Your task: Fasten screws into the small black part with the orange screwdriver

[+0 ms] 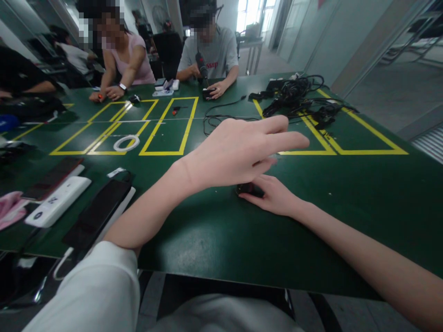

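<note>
My left hand (238,150) is raised above the green table (214,240), fingers stretched out and apart toward the right, holding nothing. Below it my right hand (273,196) rests on the table, its fingers closed around a small black object (247,188) that is mostly hidden by the left hand. What the object is cannot be made out.
Phones and white power banks (58,200) lie at the left edge. A white cable coil (126,143) sits in yellow-taped boxes. A tangle of black cables and chargers (297,97) lies at the far right. Two people sit across the table, others at the left.
</note>
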### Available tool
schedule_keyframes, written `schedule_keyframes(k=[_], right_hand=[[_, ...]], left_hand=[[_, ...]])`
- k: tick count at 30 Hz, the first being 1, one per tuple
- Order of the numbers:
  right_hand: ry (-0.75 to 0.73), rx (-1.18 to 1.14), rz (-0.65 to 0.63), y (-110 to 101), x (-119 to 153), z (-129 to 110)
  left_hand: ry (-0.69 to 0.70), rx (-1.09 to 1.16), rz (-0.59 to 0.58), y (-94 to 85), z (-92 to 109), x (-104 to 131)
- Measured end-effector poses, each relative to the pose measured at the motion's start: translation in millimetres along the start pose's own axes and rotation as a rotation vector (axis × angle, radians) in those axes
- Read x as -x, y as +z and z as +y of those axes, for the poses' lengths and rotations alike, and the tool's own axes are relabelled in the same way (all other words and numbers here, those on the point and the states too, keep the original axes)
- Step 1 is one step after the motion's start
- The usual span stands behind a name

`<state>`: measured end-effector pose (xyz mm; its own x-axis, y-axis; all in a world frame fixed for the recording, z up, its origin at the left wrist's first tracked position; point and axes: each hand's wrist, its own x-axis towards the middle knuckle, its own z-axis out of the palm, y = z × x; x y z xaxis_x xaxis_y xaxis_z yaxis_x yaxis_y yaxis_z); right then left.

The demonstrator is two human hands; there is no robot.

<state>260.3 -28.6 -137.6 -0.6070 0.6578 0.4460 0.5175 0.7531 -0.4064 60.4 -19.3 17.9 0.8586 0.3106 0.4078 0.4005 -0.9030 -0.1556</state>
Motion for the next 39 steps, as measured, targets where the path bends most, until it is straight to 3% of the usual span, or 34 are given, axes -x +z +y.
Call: schedule_keyframes(k=[14, 39], right_hand=[[0.001, -0.028, -0.015, -0.5, -4.3, -4.1], [0.004, -0.022, -0.003, 0.7, -1.7, -2.3]], left_hand=[[0.066, 0.058, 0.053, 2.5, -7.5, 3.9], [0.026, 0.027, 0.026, 3.0, -2.6, 1.7]])
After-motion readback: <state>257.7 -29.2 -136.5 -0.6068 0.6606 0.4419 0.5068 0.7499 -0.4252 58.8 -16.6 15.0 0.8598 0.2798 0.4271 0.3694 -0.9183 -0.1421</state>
